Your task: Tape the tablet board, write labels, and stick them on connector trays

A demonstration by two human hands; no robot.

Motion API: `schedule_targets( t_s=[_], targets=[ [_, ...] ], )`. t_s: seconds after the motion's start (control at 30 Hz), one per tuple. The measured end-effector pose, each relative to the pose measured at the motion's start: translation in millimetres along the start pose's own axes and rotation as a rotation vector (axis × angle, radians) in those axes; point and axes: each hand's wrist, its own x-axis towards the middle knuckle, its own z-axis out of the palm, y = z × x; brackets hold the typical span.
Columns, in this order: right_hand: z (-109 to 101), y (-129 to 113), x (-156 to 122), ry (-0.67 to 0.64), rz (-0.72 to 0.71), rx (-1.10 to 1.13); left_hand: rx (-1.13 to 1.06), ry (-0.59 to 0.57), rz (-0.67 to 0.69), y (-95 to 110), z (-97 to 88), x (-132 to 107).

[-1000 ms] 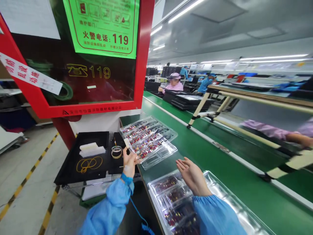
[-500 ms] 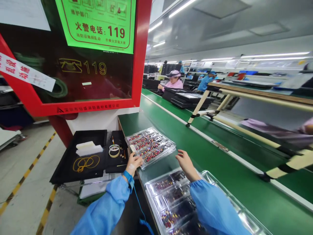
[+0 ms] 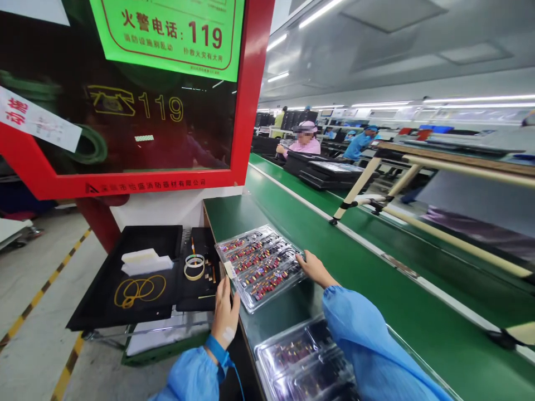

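Red-framed cabinet [image 3: 256, 83] left; grey floor [image 3: 45, 334], yellow-black tape [image 3: 45, 287]; strip lights [image 3: 321, 13] along grey ceiling [image 3: 376, 61].

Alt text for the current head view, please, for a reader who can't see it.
A person's right hand touches the right edge of a clear tray of small parts on a green table; the left hand is at the tray's left edge. A second tray lies nearer the camera, with a red cabinet at upper left.
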Motion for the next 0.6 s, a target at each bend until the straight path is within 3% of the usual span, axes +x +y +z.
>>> schedule_targets(
  t_s=[0.3,0.43,0.6],
  targets=[
    [-8,29,1,-0.148,-0.031,-0.103,0.06,-0.022,-0.013,-17,21.5,-18],
    [4,37,-5,-0.176,-0.069,-0.143,0.081,-0.029,-0.003,-21,26.1,-24],
    [21,40,-3,-0.115,-0.063,-0.158,0.116,-0.063,0.031,-20,25.4,-24]
  ],
)
